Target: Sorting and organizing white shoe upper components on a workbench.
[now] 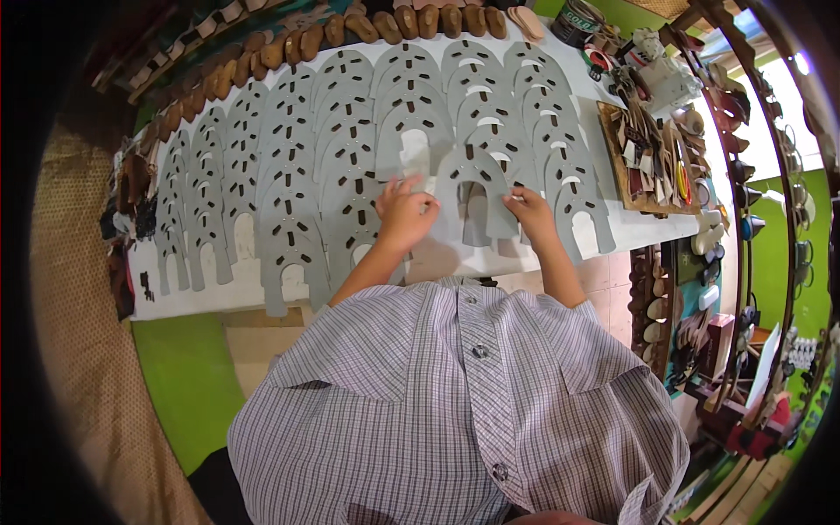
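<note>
Rows of grey horseshoe-shaped shoe uppers (291,210), marked with small dark strips, overlap across a white table (197,302). My right hand (534,219) pinches the right edge of one grey shoe upper (451,188), which is raised at the table's near edge with its two legs hanging toward me. My left hand (405,215) is on the other side of that piece, its fingers apart and bent, with nothing visible in it. It hovers by the lower end of a middle column of uppers.
Brown shoe lasts (428,21) line the far edge. A dark can (577,21) stands at the back right, near a wooden tray (612,157) full of hand tools. Racks of shoes (744,197) rise on the right. A woven tan surface (87,289) is at the left.
</note>
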Tool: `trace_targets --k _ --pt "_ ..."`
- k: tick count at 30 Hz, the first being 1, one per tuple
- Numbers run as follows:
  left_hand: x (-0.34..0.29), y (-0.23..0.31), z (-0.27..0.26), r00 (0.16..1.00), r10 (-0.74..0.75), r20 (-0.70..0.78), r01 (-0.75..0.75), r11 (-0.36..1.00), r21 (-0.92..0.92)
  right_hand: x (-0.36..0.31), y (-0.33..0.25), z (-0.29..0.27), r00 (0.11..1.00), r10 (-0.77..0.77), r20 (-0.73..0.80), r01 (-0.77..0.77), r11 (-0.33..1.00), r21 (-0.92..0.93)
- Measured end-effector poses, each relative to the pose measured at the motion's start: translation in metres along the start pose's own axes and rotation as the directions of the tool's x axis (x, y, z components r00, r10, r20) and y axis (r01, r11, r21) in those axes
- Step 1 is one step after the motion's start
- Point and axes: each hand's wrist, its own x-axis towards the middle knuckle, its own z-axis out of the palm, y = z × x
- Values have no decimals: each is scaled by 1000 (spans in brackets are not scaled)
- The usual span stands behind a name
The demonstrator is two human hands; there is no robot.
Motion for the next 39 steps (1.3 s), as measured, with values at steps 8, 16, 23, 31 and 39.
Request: trace_targets --k 8,16,23,31,39 --pt "-49 38 58 984 18 178 -24 999 29 -42 28 -73 975 190 119 -185 981 -58" --pt "-75 50 79 987 -65 144 30 972 233 -42 42 -85 951 222 216 -148 938 -313" --pt "-75 56 78 991 -133 6 126 952 279 -42 43 -80 988 44 146 55 790 -610" --pt "-58 56 91 979 -159 -125 188 945 268 -32 38 -77 987 -60 150 143 757 -637" --pt "-52 53 97 973 -136 -188 187 939 288 -24 44 -72 980 -146 134 198 740 -643"
